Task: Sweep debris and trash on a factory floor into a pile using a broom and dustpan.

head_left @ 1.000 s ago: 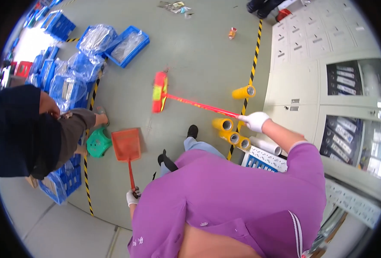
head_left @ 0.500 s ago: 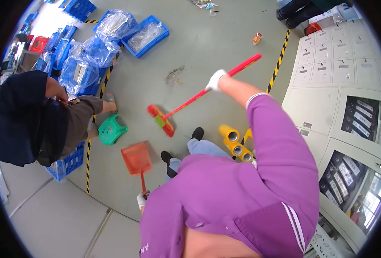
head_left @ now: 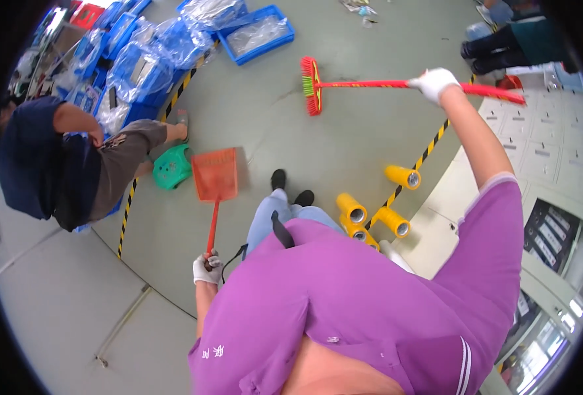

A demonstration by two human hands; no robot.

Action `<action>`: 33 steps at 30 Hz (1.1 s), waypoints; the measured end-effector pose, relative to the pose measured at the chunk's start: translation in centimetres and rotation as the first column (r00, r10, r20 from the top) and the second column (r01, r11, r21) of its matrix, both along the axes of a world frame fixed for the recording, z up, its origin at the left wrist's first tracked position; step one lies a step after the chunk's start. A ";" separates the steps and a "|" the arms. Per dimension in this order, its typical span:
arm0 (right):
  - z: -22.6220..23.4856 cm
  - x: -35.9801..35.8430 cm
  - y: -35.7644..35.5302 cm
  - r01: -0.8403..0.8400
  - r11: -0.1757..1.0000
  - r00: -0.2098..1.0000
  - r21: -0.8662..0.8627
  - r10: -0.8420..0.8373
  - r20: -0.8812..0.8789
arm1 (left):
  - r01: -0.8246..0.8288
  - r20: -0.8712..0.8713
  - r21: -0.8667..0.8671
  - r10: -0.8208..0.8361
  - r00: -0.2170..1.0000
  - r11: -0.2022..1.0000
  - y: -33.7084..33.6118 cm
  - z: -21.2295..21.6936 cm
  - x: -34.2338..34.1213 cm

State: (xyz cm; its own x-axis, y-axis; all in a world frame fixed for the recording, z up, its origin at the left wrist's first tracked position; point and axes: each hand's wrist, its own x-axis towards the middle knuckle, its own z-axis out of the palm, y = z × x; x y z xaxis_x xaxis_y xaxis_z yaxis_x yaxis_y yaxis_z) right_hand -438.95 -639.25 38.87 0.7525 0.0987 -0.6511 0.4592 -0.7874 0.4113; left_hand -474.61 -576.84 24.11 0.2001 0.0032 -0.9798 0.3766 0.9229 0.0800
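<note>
My right hand [head_left: 434,85], in a white glove, is closed around the red handle of a broom [head_left: 312,85]. The broom reaches out to the left, with its red and green bristles near the top middle of the floor. In my left hand [head_left: 208,268], also gloved in white, is the grip of a red dustpan [head_left: 216,174]. The dustpan's pan lies out ahead of that hand, beside a green stool [head_left: 172,167]. A faint dark smear of dirt shows on the floor by the broom head.
A person [head_left: 54,158] sits at the left, near blue crates [head_left: 265,34] and plastic-wrapped bins. Yellow rolls [head_left: 394,222] stand right of my feet, by striped floor tape [head_left: 431,150]. Cabinets [head_left: 535,138] line the right side. Litter [head_left: 360,9] lies far ahead; another person's legs [head_left: 502,49] show at upper right.
The broom has swung forward and right, its head now over where the dirt pile lay. My left hand and the dustpan show farther forward. My feet and the view have shifted.
</note>
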 end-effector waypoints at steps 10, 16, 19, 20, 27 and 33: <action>-3.5 -5.6 10.2 0.041 0.966 0.963 0.255 0.030 -0.269 | 0.263 -0.341 0.096 -0.217 0.915 0.960 9.0 6.0 -7.5; -14.4 -5.2 24.8 -0.212 0.871 0.866 0.443 0.378 -0.329 | 0.300 -0.488 0.189 -0.176 0.855 0.935 12.6 3.4 -16.0; -19.7 -5.4 31.9 -0.313 0.784 0.820 0.536 0.508 -0.264 | 0.301 -0.467 0.039 -0.249 0.848 0.953 15.5 -1.3 -24.1; -21.0 -5.5 33.7 -0.328 0.784 0.810 0.527 0.521 -0.270 | 0.412 -0.524 0.107 -0.300 0.797 0.905 15.8 -1.8 -24.9; -20.3 -0.2 31.4 -0.177 0.922 0.883 0.345 0.303 -0.359 | 0.711 -0.479 0.127 -0.585 0.654 0.691 17.1 -4.7 -16.1; -14.6 4.5 15.5 0.088 0.987 0.943 0.137 -0.038 -0.332 | 0.886 -0.431 0.170 -0.777 0.460 0.431 13.1 -8.1 -3.9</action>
State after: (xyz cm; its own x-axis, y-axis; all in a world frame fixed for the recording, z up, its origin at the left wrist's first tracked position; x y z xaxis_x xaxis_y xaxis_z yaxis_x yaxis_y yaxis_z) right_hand -434.44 -623.77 24.30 0.5083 0.1719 -0.8438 0.4960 -0.8595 0.1237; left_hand -478.47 -563.73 16.01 0.0421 0.2966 -0.9541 0.9955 0.0682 0.0652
